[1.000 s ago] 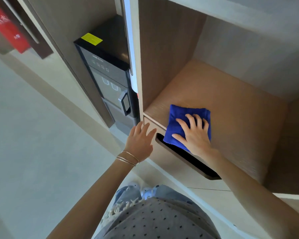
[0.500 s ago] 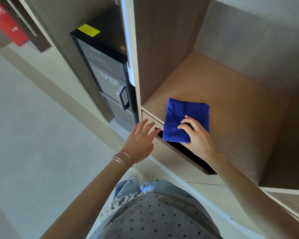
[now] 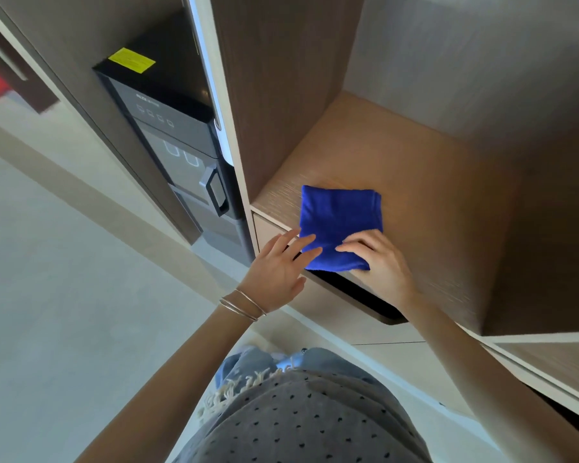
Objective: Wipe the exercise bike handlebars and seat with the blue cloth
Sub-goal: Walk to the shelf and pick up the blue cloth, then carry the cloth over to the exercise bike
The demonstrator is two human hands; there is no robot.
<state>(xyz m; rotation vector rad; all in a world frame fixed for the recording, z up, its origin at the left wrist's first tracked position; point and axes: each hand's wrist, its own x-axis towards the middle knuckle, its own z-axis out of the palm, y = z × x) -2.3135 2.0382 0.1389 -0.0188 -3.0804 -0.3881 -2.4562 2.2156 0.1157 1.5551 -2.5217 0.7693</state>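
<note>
A folded blue cloth lies on the wooden shelf of an open cabinet niche, its near edge hanging a little over the shelf's front. My right hand pinches the cloth's near right corner with curled fingers. My left hand reaches in from the left with spread fingers, its fingertips touching the cloth's near left edge. No exercise bike is in view.
A black water dispenser with a yellow sticker stands in the recess left of the niche. A drawer front with a dark handle slot sits right below the shelf. Pale floor spreads to the left.
My right hand slid back from lying flat on the cloth to gripping its near corner. My left hand moved right until its fingertips met the cloth.
</note>
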